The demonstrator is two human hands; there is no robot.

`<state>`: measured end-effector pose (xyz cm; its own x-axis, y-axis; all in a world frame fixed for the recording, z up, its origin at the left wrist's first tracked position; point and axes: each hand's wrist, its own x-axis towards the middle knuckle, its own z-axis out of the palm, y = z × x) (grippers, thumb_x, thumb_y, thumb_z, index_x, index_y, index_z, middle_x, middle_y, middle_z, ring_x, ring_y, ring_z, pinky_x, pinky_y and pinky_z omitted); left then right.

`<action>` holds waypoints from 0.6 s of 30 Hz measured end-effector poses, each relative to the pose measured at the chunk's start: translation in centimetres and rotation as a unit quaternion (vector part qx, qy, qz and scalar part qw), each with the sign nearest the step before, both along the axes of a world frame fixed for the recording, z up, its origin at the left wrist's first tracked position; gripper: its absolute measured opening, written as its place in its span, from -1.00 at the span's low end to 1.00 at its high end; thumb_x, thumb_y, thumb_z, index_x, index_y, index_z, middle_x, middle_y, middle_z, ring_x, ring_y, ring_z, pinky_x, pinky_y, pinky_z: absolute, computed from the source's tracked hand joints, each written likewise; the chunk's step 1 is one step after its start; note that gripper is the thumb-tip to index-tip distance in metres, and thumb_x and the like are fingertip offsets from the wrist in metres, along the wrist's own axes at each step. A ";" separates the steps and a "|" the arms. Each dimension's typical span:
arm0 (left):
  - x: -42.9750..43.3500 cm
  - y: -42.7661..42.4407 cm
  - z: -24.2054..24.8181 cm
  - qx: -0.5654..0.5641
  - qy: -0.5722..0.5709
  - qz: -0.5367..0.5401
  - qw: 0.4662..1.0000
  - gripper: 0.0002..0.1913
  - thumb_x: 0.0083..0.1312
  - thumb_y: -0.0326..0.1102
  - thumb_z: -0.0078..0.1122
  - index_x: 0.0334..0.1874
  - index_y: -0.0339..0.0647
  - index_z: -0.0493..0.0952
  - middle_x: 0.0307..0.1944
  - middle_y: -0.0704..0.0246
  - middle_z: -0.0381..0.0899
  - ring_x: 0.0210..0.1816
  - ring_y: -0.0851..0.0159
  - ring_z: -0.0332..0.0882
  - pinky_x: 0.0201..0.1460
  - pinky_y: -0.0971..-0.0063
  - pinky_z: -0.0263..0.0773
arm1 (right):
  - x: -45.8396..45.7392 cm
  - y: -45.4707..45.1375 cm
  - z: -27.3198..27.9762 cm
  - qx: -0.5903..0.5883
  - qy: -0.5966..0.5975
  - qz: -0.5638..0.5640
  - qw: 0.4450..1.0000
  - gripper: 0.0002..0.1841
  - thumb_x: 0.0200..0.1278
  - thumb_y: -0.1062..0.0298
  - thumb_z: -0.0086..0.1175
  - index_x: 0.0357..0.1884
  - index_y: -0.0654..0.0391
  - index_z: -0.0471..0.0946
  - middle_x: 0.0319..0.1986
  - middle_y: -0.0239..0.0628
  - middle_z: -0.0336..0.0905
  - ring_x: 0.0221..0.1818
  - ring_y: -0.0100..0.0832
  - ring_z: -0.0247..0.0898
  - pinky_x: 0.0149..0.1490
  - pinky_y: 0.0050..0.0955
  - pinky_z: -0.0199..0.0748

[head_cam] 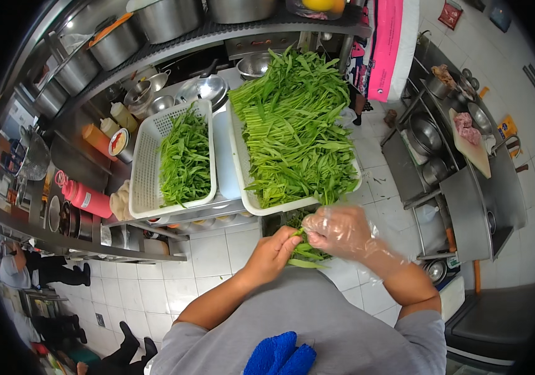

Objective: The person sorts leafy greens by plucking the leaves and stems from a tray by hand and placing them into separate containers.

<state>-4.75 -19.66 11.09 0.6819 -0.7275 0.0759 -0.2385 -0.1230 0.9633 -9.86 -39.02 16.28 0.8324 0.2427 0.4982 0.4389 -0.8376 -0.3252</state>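
Note:
My left hand [269, 255], bare, pinches a green leafy vegetable stem [298, 232] close to my body. Against it, my right hand [337, 232], in a clear plastic glove, grips the same greens; its fingertips are partly hidden. Long leaves [307, 258] hang below both hands. Just beyond them, a large white plastic basket [279, 207] is heaped with long-stemmed leafy greens [295, 131]. To its left stands a smaller white perforated basket [143, 154] with a lower pile of leafy greens [185, 159]. Under my hands is a container holding more greens, mostly hidden.
A steel shelf [155, 49] with pots crosses the top. Squeeze bottles [96, 136] and a pink bottle [87, 197] stand at left. Right is a steel rack with bowls and a cutting board [478, 152] bearing raw meat [467, 129]. Other people [38, 269] stand at lower left.

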 end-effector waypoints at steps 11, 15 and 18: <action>0.4 -3.6 -10.1 0.049 -0.335 -0.041 0.940 -0.66 0.38 -0.23 0.04 0.12 -0.22 0.43 -0.20 0.19 0.61 -0.15 0.07 0.60 -0.10 0.37 0.48 | -4.7 -6.7 4.3 0.308 -0.036 -0.260 0.914 -0.91 0.21 0.50 0.07 -0.30 0.22 0.60 -0.14 -0.31 0.56 -0.16 -0.41 0.45 -0.01 -0.45 0.40; 4.5 -4.3 -4.7 0.022 -0.231 -0.089 0.969 -0.73 0.29 -0.33 0.15 -0.01 -0.27 0.53 -0.21 0.17 0.62 -0.14 0.05 0.60 -0.08 0.33 0.49 | -7.2 -6.9 3.6 0.078 -0.075 -0.337 0.935 -0.86 0.27 0.46 -0.01 -0.36 0.19 0.58 -0.11 -0.31 0.57 0.06 -0.37 0.33 0.13 -0.41 0.32; 10.5 -5.1 -0.2 0.025 -0.335 0.040 0.941 -0.81 0.24 -0.35 0.17 -0.18 -0.30 0.56 -0.25 0.15 0.60 -0.23 0.02 0.58 -0.16 0.26 0.49 | -8.6 -7.2 1.7 0.141 -0.058 -0.346 0.926 -0.88 0.24 0.51 0.02 -0.26 0.23 0.59 0.00 -0.32 0.50 0.05 -0.34 0.32 0.10 -0.40 0.36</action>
<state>5.78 -24.79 10.87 0.5459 -0.6901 0.4751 -0.7785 -0.2083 0.5920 -18.49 -46.21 17.95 0.6765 -0.4823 0.5566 -0.1255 -0.8202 -0.5581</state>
